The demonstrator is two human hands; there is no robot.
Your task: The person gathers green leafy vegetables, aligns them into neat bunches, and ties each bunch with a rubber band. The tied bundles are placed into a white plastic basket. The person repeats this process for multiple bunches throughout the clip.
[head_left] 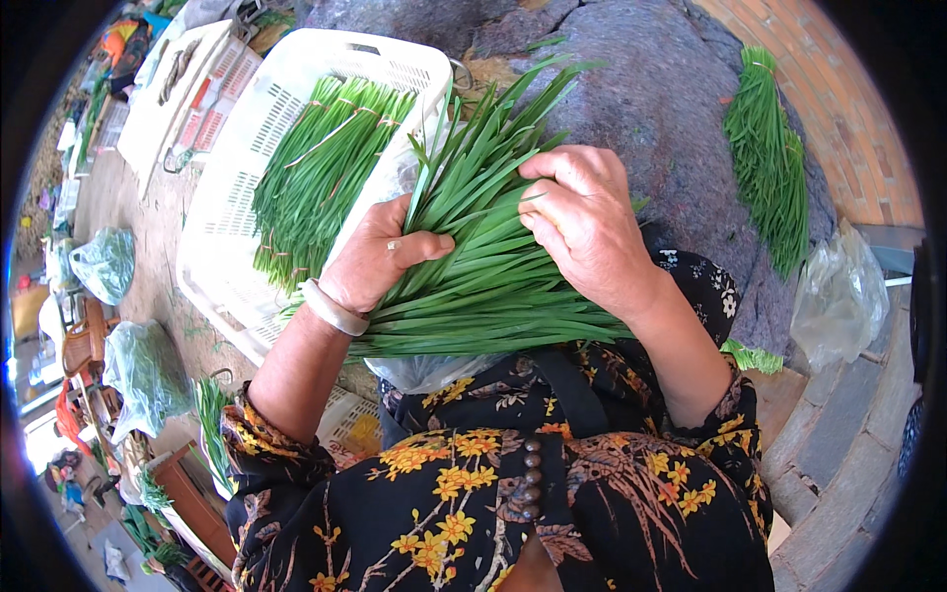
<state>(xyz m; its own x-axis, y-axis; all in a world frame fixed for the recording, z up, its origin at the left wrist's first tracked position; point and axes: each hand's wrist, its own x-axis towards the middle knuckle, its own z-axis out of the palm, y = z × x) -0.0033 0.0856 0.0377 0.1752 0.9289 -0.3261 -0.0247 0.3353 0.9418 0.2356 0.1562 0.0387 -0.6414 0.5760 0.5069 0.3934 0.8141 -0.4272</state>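
My left hand (388,255) is closed around a large loose bunch of green garlic chives (481,274), its thumb lying across the leaves. The bunch spreads over my lap, its leaves fanning to the upper right and right. My right hand (577,214) is at the leaves on the right side, thumb and fingertips bent together; a thin leaf shows at the fingertips, but a firm grip cannot be made out. Left of my hands, a white plastic basket (222,214) holds tied bundles of chives (333,170) with pinkish ties.
A grey-purple felt blanket (651,111) lies ahead and to the right, with tied chive bundles (769,155) on its far edge. A clear plastic bag (840,296) lies at the right. Filled plastic bags (148,377) stand on the floor at left, near a wooden chair (87,337).
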